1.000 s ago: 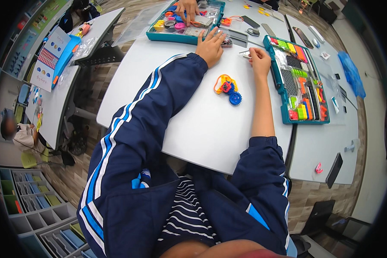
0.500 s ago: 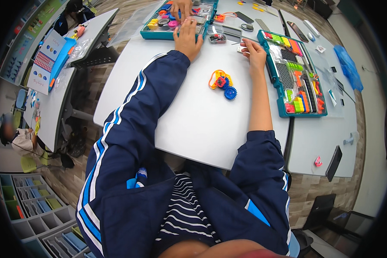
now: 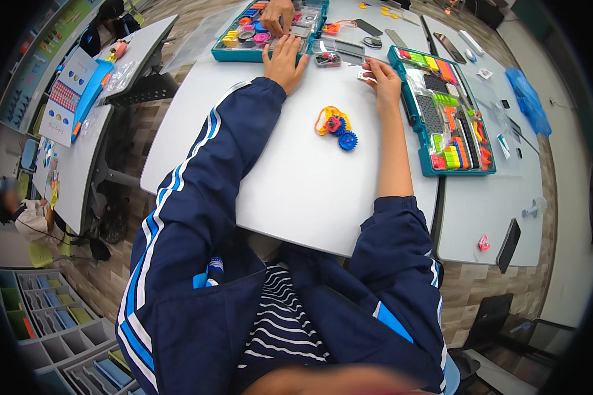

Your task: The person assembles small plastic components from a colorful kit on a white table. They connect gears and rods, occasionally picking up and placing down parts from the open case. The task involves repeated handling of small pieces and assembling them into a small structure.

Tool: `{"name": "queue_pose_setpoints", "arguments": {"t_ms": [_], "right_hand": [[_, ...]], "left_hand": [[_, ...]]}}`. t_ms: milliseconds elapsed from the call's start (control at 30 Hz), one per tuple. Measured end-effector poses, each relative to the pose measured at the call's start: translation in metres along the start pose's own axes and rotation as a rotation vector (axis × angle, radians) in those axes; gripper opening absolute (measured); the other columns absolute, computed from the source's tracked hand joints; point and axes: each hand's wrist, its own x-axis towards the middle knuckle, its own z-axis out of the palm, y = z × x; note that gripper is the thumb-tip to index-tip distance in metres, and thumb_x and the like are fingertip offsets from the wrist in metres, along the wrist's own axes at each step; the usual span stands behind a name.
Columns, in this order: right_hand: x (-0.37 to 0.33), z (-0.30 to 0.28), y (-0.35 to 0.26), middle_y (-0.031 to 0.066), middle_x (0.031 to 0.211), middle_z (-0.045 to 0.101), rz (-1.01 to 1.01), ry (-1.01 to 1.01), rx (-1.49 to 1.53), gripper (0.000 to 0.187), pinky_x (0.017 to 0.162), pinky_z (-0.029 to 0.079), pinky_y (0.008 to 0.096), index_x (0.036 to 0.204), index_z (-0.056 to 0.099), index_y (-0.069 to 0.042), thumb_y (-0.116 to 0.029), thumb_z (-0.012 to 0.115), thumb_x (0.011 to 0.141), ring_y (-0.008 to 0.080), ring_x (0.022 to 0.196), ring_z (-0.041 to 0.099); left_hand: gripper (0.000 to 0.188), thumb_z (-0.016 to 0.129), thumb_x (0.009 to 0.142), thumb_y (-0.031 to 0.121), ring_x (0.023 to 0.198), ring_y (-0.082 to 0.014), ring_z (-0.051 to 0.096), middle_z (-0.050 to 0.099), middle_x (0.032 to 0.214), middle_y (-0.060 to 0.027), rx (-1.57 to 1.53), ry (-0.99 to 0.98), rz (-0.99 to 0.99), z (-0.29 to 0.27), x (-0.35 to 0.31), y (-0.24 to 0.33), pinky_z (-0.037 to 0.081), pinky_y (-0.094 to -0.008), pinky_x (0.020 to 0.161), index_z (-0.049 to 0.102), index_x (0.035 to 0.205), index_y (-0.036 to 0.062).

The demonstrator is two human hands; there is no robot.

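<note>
My left hand point(image 3: 284, 64) lies with fingers stretched out over the near edge of a teal parts case point(image 3: 244, 56) holding colourful gears and wheels. Its fingertips rest by a grey part inside, and nothing shows in its grip. My right hand point(image 3: 383, 82) is closed in a pinch on a small white piece point(image 3: 364, 76), with a thin dark rod beside it; its exact kind is too small to tell. Between my forearms on the white table sits a small assembly point(image 3: 336, 126) of orange and yellow parts, a red hub and blue gears.
Another person's hand point(image 3: 278, 18) reaches into the left case from the far side. A clear small box point(image 3: 327, 54) of dark parts stands between my hands. To the right lies a second teal case point(image 3: 412, 113) of bright blocks. A phone point(image 3: 509, 245) lies farther right.
My left hand has drawn back slightly from the gears in the case. My right hand keeps its pinch on the white piece. The whole view has shifted a little.
</note>
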Motion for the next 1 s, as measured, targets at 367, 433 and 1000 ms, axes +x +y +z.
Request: {"name": "queue_pose_setpoints", "arguments": {"t_ms": [367, 433, 1000], "right_hand": [[0.002, 0.01, 0.006, 0.0079, 0.098, 0.076, -0.092, -0.002, -0.14, 0.019, 0.063, 0.05, 0.021, 0.108, 0.072, -0.003, -0.015, 0.067, 0.094, 0.01, 0.077, 0.068], [0.006, 0.016, 0.012, 0.0091, 0.094, 0.076, -0.15, 0.034, -0.234, 0.017, 0.063, 0.052, 0.022, 0.105, 0.072, -0.001, -0.01, 0.066, 0.092, 0.0121, 0.076, 0.069], [0.042, 0.047, 0.027, 0.0044, 0.089, 0.069, -0.635, -0.066, -0.817, 0.015, 0.068, 0.047, 0.0292, 0.097, 0.076, -0.012, -0.004, 0.068, 0.087, 0.0168, 0.086, 0.063]], "left_hand": [[0.054, 0.06, 0.094, 0.029, 0.144, -0.0299, 0.034, 0.044, 0.15, -0.0161, -0.14, -0.142, 0.154, -0.048, -0.036, 0.016, 0.026, -0.0489, 0.115, 0.048, 0.14, 0.0034], [0.054, 0.06, 0.096, 0.028, 0.144, -0.0309, 0.034, 0.043, 0.151, -0.0155, -0.162, -0.173, 0.151, -0.051, -0.037, 0.019, 0.029, -0.0474, 0.114, 0.046, 0.142, 0.0036], [0.056, 0.063, 0.093, 0.027, 0.138, -0.0375, 0.037, 0.045, 0.143, -0.0206, -0.302, -0.153, 0.11, -0.052, -0.033, 0.024, 0.035, -0.0465, 0.111, 0.048, 0.138, -0.0023]]}}
